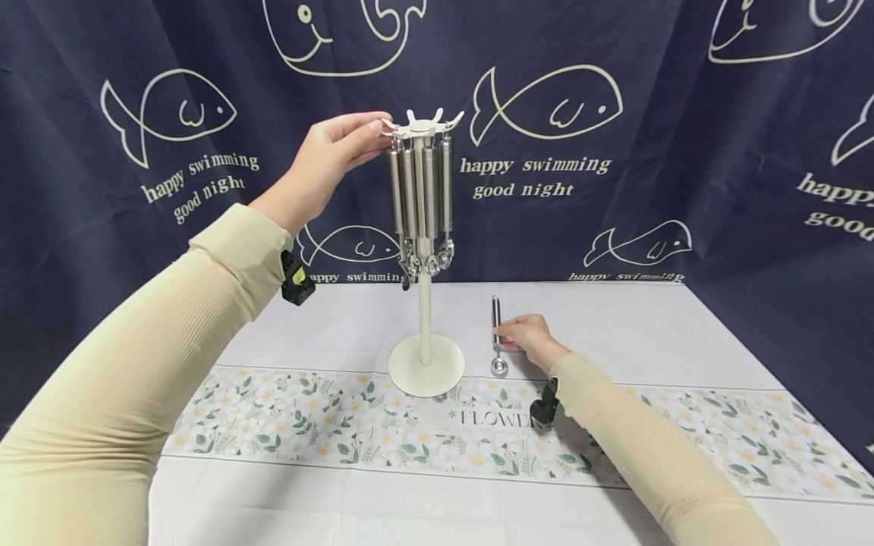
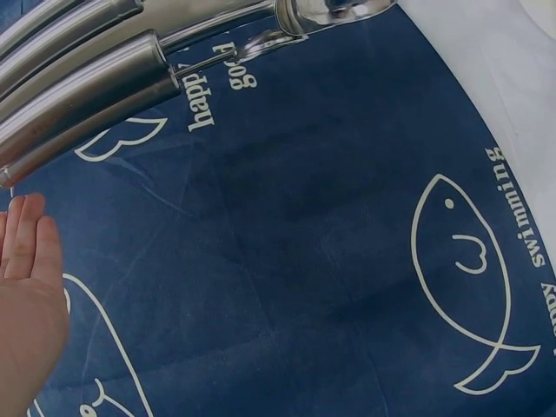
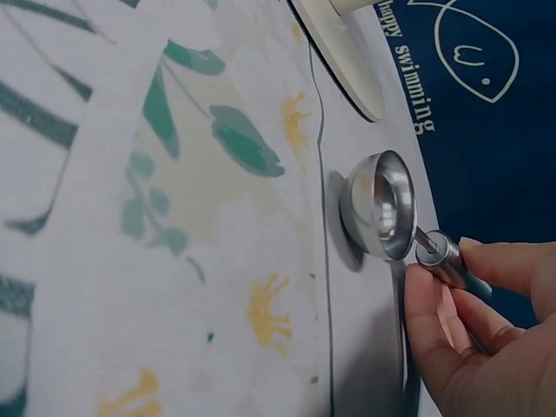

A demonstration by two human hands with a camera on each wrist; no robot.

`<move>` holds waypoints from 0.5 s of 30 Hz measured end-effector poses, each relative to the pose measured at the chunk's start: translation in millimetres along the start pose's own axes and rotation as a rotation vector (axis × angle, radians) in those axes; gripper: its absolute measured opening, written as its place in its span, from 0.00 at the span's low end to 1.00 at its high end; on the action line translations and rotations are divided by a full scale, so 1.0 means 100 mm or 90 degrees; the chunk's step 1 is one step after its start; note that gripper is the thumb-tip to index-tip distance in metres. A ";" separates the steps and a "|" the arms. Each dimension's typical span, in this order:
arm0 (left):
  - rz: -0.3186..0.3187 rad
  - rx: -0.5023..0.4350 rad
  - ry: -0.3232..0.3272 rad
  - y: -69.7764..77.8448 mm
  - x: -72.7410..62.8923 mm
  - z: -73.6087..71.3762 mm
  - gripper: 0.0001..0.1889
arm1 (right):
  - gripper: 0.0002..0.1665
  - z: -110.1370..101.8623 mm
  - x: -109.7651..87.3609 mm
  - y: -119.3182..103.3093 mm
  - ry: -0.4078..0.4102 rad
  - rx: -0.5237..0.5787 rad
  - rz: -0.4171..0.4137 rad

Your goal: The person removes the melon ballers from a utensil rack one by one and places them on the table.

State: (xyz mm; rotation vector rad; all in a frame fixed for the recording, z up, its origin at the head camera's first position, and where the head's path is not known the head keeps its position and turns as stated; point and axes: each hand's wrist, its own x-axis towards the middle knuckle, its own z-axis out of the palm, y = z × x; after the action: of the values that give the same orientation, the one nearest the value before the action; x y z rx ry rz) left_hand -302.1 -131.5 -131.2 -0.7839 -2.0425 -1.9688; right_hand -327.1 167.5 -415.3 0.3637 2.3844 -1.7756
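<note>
In the head view, a cream rotary rack [image 1: 425,303] on a round base carries several steel-handled utensils [image 1: 428,193] hanging from its hooks. My left hand [image 1: 344,140] is at the rack's top left, thumb and fingertips pinching a hook there; the left wrist view shows its fingers [image 2: 30,243] just below the hanging handles, the thumb out of sight. Right of the base, my right hand [image 1: 529,337] pinches the handle of a small steel scoop [image 1: 499,367] between thumb and fingers. In the right wrist view the round bowl [image 3: 382,207] faces away, close to the tabletop.
A white cloth [image 1: 328,326] with a floral band [image 1: 273,417] covers the table. Behind it hangs a navy curtain [image 1: 546,227] with fish drawings. Each wrist wears a small black camera, such as the left camera [image 1: 296,280].
</note>
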 end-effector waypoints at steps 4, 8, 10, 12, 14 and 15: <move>-0.003 0.005 0.002 0.01 0.00 0.01 0.19 | 0.18 0.00 0.00 0.01 0.000 -0.003 0.011; -0.009 0.005 0.002 0.01 -0.01 0.00 0.19 | 0.19 0.01 0.00 0.01 0.005 -0.032 0.021; -0.009 0.003 0.003 0.01 -0.02 0.00 0.19 | 0.20 0.01 0.00 0.00 0.008 -0.046 0.027; -0.008 0.000 0.005 0.01 -0.02 0.00 0.19 | 0.21 0.01 0.00 0.00 0.012 -0.053 0.035; -0.007 0.001 0.005 0.01 -0.02 0.01 0.19 | 0.22 0.01 0.00 -0.01 0.017 -0.061 0.046; -0.007 0.004 0.003 0.01 -0.02 0.01 0.19 | 0.22 0.01 0.00 -0.02 0.019 -0.064 0.053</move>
State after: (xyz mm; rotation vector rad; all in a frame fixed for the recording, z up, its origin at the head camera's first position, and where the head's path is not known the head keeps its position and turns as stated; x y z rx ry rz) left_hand -300.3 -130.8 -131.6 -0.7671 -2.0536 -1.9681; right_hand -327.3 166.0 -413.9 0.4725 2.4299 -1.6187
